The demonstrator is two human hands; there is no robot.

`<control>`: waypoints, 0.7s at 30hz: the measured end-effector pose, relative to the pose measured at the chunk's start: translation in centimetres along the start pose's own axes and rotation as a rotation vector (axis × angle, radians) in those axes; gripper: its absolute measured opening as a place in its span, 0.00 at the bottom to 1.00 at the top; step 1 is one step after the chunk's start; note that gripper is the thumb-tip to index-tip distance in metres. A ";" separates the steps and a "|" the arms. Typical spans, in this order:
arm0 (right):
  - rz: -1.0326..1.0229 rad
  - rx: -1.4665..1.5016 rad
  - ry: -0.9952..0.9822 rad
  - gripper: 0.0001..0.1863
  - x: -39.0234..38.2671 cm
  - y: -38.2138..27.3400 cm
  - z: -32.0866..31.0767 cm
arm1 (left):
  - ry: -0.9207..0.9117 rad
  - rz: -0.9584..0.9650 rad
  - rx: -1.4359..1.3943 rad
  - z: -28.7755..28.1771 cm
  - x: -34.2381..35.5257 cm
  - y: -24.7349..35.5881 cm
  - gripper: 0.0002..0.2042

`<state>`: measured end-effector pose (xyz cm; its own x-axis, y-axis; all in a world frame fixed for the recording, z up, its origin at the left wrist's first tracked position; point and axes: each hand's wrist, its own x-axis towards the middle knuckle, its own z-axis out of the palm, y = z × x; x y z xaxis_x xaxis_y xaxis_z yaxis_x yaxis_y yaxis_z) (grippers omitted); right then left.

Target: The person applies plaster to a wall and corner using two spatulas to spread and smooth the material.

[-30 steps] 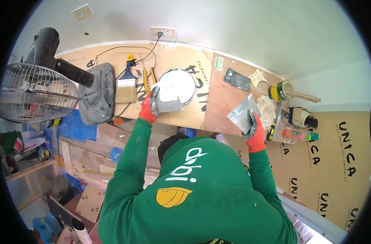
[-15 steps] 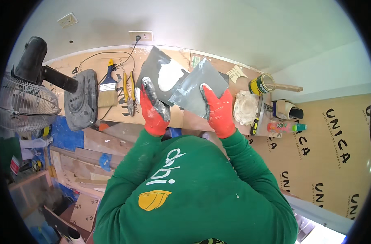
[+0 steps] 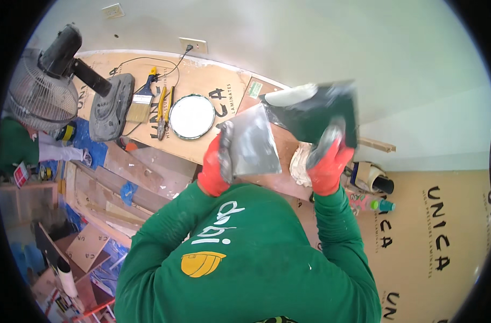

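Observation:
My left hand (image 3: 217, 164), in a red glove with a dark, white-smeared thumb, is closed on a flat square grey putty spreader (image 3: 258, 144). White streaks mark its face. My right hand (image 3: 331, 164), gloved alike, grips a second, darker square putty spreader (image 3: 329, 107). A thick band of white putty (image 3: 292, 95) lies along the far left edge of that one. The two spreaders are close together above the bench, the right one held farther out. Left of them stands a round tin (image 3: 192, 117) whose top shows white. A crumpled cream cloth (image 3: 301, 164) lies partly hidden beside my right hand.
On the cardboard-covered bench (image 3: 224, 81) lie a paintbrush (image 3: 141, 106) and yellow-handled pliers (image 3: 165, 112). A dusty fan (image 3: 112, 107) stands at left, its cord running to a wall outlet (image 3: 193, 45). A bottle (image 3: 372, 203) is at right; another person's sleeve (image 3: 16, 148) shows far left.
Both hands have moved apart; the right has swung right and turned its spreader. The thick putty now shows on the right spreader instead of the left. The round tin has come into view.

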<state>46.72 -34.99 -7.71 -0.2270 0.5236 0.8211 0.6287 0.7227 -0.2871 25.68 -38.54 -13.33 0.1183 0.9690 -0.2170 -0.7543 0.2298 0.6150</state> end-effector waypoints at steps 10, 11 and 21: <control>-0.181 0.016 -0.788 0.26 -0.1 4.5 -2.7 | 0.051 -0.001 -0.371 0.4 2.1 -1.5 0.15; -0.180 -0.066 -0.871 0.25 -1.3 5.5 -3.1 | 0.016 -0.014 -0.466 0.4 2.8 -0.4 0.15; 0.735 0.185 -0.504 0.19 -9.5 5.1 -1.4 | 0.547 0.682 0.797 -13.7 25.0 3.1 0.18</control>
<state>53.12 -36.86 -16.28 -0.1417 0.9850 0.0989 0.6239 0.1664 -0.7636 17.49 -14.85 -27.21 -0.5911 0.7900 0.1629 0.0839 -0.1407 0.9865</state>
